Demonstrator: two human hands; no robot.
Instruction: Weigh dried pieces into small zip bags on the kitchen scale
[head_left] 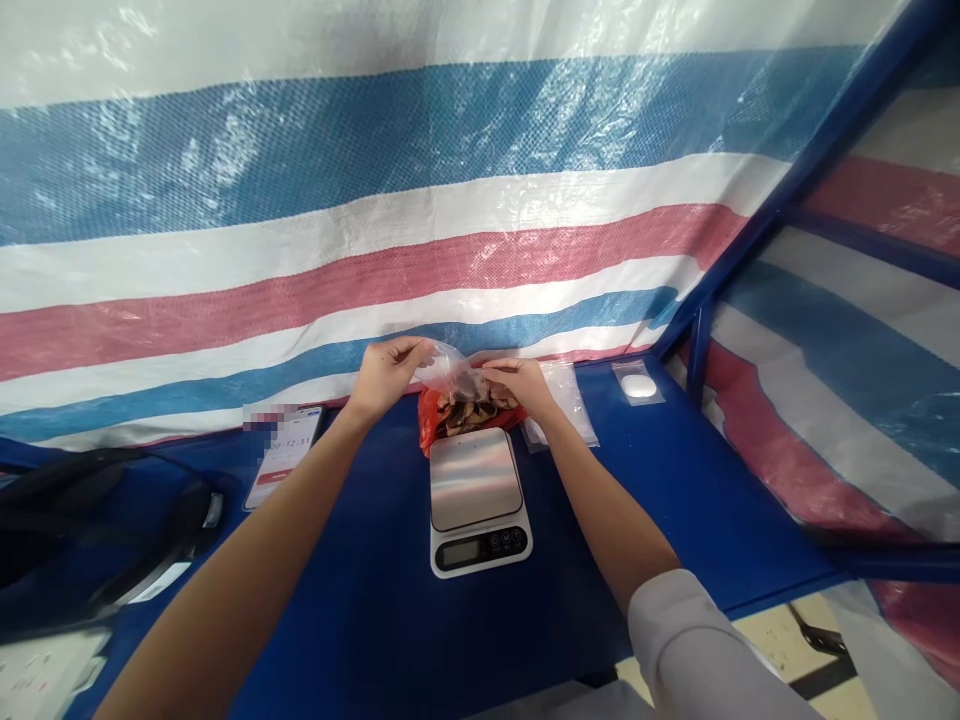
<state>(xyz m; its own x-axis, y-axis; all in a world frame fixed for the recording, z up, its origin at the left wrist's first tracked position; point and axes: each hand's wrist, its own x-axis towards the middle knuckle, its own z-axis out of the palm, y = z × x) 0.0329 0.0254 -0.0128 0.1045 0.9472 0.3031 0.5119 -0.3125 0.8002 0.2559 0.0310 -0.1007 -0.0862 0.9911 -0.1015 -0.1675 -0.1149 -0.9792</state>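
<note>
My left hand (390, 372) and my right hand (523, 382) pinch opposite sides of a clear plastic bag (450, 370), with some brownish pieces showing in its lower part. Right below the plastic bag lies an open red bag (428, 418) filled with dry brown slices (471, 412), whose exact kind I cannot make out. In front of the red bag sits a white digital kitchen scale (480, 500) with a bare metal plate and a dark display. Beside my right hand, flat clear bags (566, 400) rest on the table.
A phone (285, 455) showing a timer lies at the left of the blue table (360, 600). Black straps or headgear (172, 540) and a white item (45, 670) are at far left. A small bag with a white oval thing (638, 385) lies right. Striped sheeting (375, 270) hangs behind.
</note>
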